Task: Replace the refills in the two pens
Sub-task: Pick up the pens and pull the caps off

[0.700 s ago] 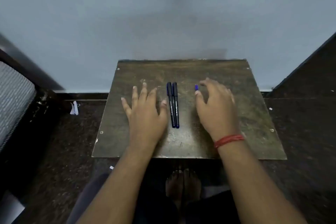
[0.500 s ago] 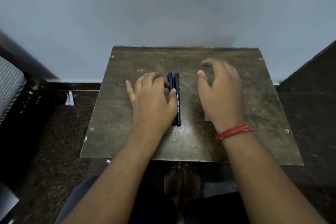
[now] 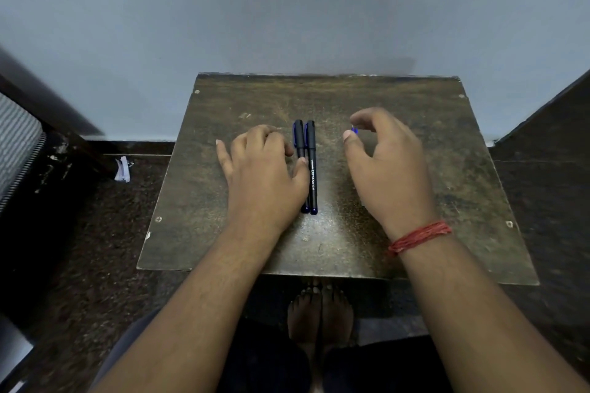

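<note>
Two dark capped pens with blue ends lie side by side along the middle of the small table [image 3: 463, 195]. The left pen [image 3: 298, 140] is touched by my left hand [image 3: 261, 179]: the thumb rests on its barrel and the curled forefinger presses its left side, while the pen lies flat. The right pen [image 3: 312, 169] shows white lettering and is untouched. My right hand [image 3: 388, 169] arches over the table to the right of the pens, fingers apart. A small blue tip [image 3: 354, 130] shows on the table between its forefinger and thumb; the rest is hidden under the palm.
The worn brown table stands against a pale blue wall [image 3: 287, 9]. A chair with mesh fabric [image 3: 16, 143] is at the far left, and a scrap of white paper [image 3: 123, 169] lies on the dark floor. My bare feet [image 3: 319, 313] are under the table's front edge.
My left hand went from lying flat beside the pens to curled, with thumb and forefinger on the left pen. My right hand stayed arched over the blue tip. The pens have not moved.
</note>
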`<state>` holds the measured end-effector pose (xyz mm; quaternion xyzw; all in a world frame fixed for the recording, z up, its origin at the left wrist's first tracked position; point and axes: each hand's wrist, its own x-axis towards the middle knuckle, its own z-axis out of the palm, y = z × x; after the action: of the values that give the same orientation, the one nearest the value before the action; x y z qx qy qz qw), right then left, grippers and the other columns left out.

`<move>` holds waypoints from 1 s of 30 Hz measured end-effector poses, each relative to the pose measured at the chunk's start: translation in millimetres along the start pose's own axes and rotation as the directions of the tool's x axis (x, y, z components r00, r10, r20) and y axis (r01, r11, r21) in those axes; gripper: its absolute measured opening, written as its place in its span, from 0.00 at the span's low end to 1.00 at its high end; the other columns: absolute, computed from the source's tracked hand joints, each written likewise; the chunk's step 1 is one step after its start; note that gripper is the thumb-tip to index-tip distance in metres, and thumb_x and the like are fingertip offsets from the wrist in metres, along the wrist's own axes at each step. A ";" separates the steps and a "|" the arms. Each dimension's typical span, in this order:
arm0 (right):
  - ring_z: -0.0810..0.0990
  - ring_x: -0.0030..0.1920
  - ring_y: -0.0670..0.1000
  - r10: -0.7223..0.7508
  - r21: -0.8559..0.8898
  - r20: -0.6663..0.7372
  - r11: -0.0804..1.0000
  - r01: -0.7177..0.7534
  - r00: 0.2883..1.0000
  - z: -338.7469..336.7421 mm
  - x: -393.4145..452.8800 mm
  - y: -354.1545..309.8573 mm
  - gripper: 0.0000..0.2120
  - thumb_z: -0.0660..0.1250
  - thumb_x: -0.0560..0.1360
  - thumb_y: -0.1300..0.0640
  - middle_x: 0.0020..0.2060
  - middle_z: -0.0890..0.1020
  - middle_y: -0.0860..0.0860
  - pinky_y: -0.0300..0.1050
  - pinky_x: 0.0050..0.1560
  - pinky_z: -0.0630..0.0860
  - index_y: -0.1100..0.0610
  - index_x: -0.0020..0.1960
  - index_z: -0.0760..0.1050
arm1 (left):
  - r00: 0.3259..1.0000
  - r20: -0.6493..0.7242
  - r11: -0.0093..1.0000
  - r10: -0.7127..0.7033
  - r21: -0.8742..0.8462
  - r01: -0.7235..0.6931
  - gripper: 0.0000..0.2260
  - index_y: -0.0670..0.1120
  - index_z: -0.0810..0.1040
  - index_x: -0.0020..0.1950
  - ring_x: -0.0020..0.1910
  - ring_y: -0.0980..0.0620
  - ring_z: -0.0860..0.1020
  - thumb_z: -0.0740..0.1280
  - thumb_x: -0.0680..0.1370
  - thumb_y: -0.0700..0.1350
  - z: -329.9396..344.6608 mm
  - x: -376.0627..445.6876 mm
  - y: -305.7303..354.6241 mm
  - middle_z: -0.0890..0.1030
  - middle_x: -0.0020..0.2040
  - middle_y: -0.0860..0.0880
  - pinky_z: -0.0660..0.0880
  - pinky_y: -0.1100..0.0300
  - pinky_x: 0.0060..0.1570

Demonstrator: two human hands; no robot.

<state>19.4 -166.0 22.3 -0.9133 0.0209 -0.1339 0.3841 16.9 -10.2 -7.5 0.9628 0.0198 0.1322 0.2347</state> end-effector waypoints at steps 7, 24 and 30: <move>0.78 0.58 0.48 0.016 0.024 -0.010 1.000 -0.015 1.000 0.9 0.1 0.1 0.11 0.65 0.78 0.51 0.54 0.81 0.43 0.56 0.62 0.75 0.51 0.60 0.76 | 1.000 0.030 0.998 0.008 0.055 -0.010 0.06 0.51 0.74 0.45 0.62 0.47 0.71 0.68 0.74 0.51 -5.1 0.7 5.9 0.75 0.56 0.52 0.49 0.32 0.73; 0.79 0.53 0.43 0.032 0.070 0.024 0.997 -0.034 0.999 -0.5 0.4 2.9 0.10 0.65 0.80 0.50 0.52 0.80 0.42 0.49 0.57 0.79 0.49 0.60 0.75 | 0.995 -0.059 0.992 -0.078 -0.107 0.071 0.04 0.48 0.73 0.52 0.48 0.52 0.76 0.65 0.79 0.46 -10.2 3.2 3.8 0.77 0.47 0.54 0.64 0.47 0.66; 0.82 0.45 0.44 0.153 0.356 0.067 0.920 -0.167 0.986 -0.3 5.7 5.3 0.08 0.67 0.79 0.47 0.43 0.84 0.46 0.45 0.46 0.79 0.51 0.50 0.79 | 0.999 -0.015 0.871 0.030 -0.490 -0.034 0.06 0.51 0.73 0.54 0.46 0.63 0.73 0.65 0.80 0.41 -9.8 -9.3 28.9 0.72 0.49 0.57 0.67 0.74 0.46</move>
<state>25.2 -170.7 20.0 -0.8251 0.0632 -0.0863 0.5548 4.6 -32.4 11.8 0.8717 -0.0295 0.1401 0.4686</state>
